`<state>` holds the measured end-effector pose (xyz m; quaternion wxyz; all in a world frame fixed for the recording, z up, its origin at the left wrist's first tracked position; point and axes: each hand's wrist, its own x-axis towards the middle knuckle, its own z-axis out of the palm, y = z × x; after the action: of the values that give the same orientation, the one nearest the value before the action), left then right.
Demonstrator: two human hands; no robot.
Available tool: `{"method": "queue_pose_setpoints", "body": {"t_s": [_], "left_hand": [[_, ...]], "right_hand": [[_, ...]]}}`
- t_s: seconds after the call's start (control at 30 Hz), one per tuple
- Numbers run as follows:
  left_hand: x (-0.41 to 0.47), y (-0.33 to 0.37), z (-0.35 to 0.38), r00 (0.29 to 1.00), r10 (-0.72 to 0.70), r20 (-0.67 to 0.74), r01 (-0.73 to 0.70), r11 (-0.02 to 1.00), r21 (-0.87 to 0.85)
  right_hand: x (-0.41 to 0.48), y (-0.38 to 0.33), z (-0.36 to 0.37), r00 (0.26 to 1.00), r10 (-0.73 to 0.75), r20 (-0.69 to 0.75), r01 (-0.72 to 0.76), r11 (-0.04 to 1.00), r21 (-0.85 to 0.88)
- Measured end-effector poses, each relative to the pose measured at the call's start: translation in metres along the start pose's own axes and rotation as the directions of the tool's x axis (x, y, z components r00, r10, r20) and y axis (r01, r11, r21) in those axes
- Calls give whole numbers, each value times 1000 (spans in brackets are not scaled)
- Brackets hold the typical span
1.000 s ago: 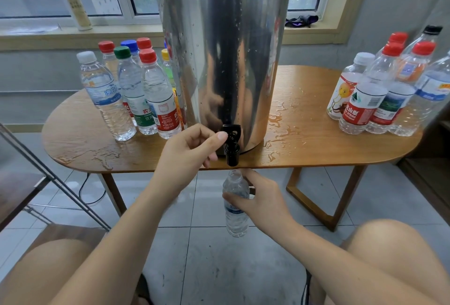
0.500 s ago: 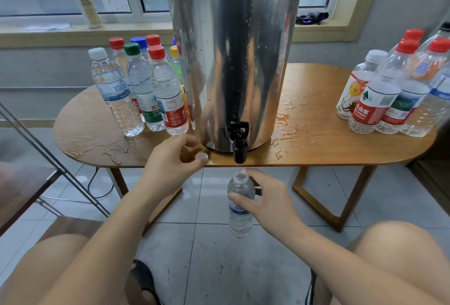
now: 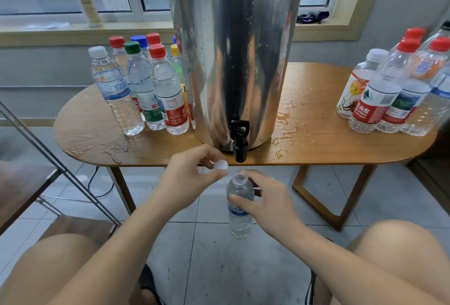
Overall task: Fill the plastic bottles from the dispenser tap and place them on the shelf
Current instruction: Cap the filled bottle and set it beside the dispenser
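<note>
A tall steel dispenser (image 3: 233,61) stands on the wooden table (image 3: 328,149), its black tap (image 3: 239,144) overhanging the front edge. Below the tap my right hand (image 3: 265,202) grips a clear uncapped plastic bottle (image 3: 239,214), upright and filled with water, its mouth just under the spout. My left hand (image 3: 192,178) pinches a small white cap (image 3: 221,165) beside the bottle's mouth, slightly up and to the left of it.
Several capped filled bottles (image 3: 136,90) stand left of the dispenser, several more bottles (image 3: 394,90) at the right end. Water puddles (image 3: 287,119) lie on the table. A metal rack with wooden shelves (image 3: 29,183) is at my left. My knees frame the tiled floor.
My left hand left the tap lever, picked the white cap up from the table edge and brought it toward the bottle's mouth. The right hand kept holding the bottle under the tap.
</note>
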<state>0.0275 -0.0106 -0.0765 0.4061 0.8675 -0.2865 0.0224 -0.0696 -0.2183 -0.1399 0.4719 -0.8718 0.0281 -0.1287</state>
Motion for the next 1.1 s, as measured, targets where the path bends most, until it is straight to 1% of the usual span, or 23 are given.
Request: {"method": "queue_pose_setpoints", "body": {"t_s": [0.07,0.13,0.27,0.4,0.57,0.73,0.93,1.0,1.1], "left_hand": [[-5,9,7,999,33,32,-32,999,-42],[-6,14,12,997,60,51,-58,997,-44],[-5,13,16,996,44,71,-42,999,-33],[-1,11,19,997,40,73,-40,999,-4],[1,12,22,995,40,94,-45,998,47],[0,14,15,983,25,179,-22,1000,-23],[-1,18,8,965,18,261,-33,998,54],[-1,18,9,971,26,238,-45,996,78],[0,17,15,986,31,164,-49,993,106]], "right_hand": [[0,-2,1,1000,-6,12,6,1000,-5],[0,-5,2,1000,1,27,-1,1000,15],[-2,-7,4,998,11,61,-14,999,43],[-3,-7,6,995,70,75,-73,997,34],[-3,-5,8,995,67,79,-69,997,34],[-2,0,9,994,73,76,-75,997,24],[-2,-1,10,994,74,79,-74,997,-4],[-1,-1,10,995,68,74,-68,998,1],[-1,-1,10,996,52,79,-53,999,7]]}}
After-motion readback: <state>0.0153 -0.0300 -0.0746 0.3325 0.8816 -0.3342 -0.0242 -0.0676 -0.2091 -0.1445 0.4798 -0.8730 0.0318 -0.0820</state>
